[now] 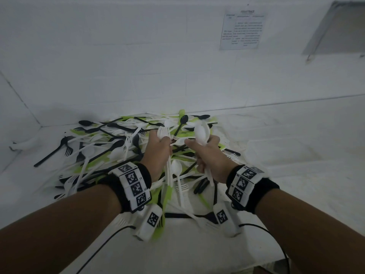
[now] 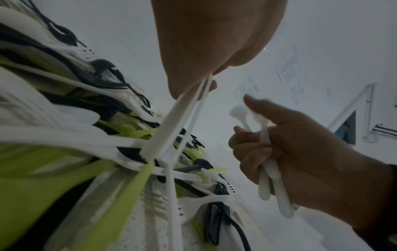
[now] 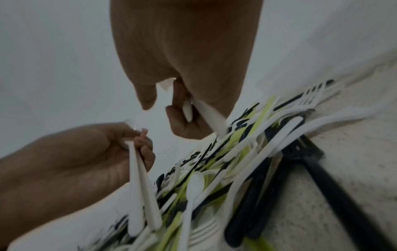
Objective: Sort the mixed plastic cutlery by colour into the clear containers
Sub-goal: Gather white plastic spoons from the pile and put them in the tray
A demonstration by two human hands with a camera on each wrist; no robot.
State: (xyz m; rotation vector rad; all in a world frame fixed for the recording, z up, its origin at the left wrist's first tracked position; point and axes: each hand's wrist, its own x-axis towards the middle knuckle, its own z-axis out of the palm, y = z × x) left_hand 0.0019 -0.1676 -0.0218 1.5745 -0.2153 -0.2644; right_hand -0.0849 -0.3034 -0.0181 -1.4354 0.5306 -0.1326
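The left hand grips a bunch of white plastic forks. The right hand grips white plastic spoons. Both hover just above the mixed pile of black, white and green plastic cutlery on the white table.

White tabletop — heap of black, white, green cutlery

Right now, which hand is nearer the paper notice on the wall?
Right. The right hand sits below the notice, somewhat to its left; the left hand is farther left, over the cutlery pile.
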